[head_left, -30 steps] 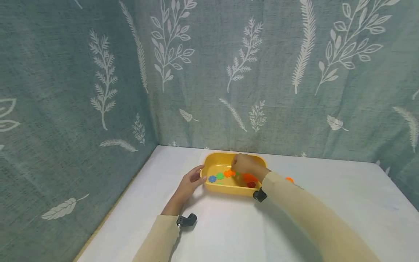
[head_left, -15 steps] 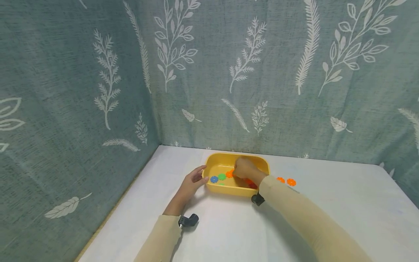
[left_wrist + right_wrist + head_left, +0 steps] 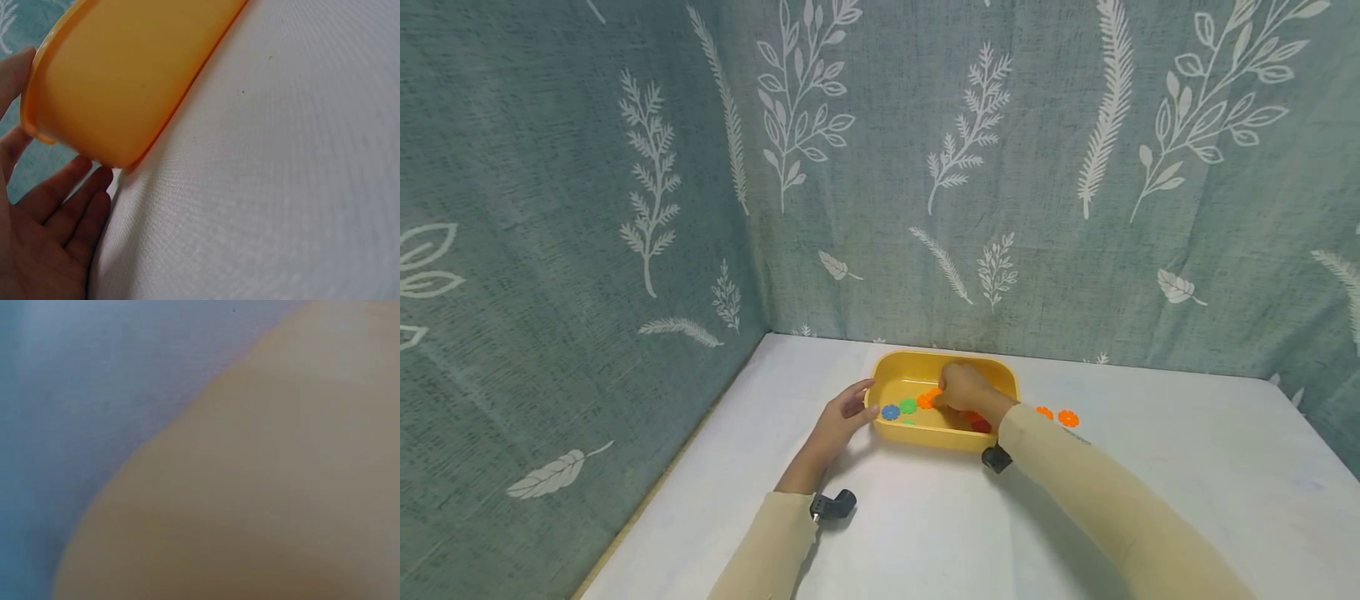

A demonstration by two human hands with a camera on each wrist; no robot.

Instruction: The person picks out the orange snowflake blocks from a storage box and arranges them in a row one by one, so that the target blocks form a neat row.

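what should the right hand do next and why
I'd have the right hand pinch the orange piece just left of it and lift: the hand reaches into the yellow tray close by, while the left hand touches the tray's left end, likely steadying it. I can't tell whether the right hand grips anything.

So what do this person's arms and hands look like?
The left sleeve and right sleeve are long and beige. Small black devices sit at the wrists: the left device is bent with a rounded end, the right device partly hidden. The left hand and right hand wear no gloves.
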